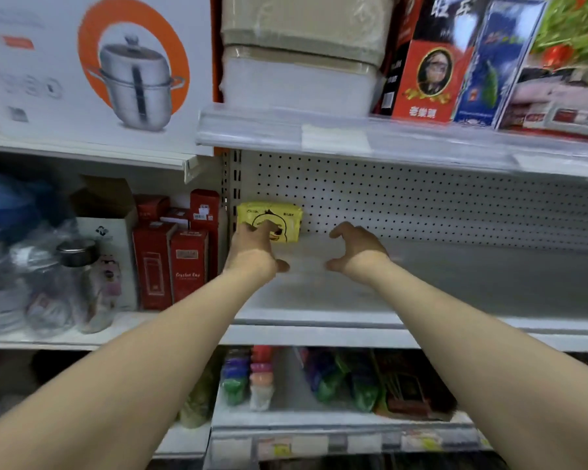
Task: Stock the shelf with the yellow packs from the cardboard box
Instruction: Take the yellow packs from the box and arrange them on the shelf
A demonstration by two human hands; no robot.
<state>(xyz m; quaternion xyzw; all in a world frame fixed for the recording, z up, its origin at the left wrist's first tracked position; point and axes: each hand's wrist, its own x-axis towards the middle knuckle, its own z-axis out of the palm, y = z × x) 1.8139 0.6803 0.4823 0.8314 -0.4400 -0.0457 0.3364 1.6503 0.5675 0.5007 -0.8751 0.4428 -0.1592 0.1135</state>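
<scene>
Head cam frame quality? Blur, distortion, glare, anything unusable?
Head view: the centre is fairly sharp and the yellow pack print is partly legible. The edges smear with motion blur, worst on the bagged goods at left and the lower-shelf packs. The wide angle bows the upper shelf edge, which looks washed out. No hard shadows.

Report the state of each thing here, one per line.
Shelf: holds one pack, back left.
Pack: upright, against the pegboard.
Left hand: open, fingers at the pack's front.
Right hand: open, holding nothing, right of the pack.
</scene>
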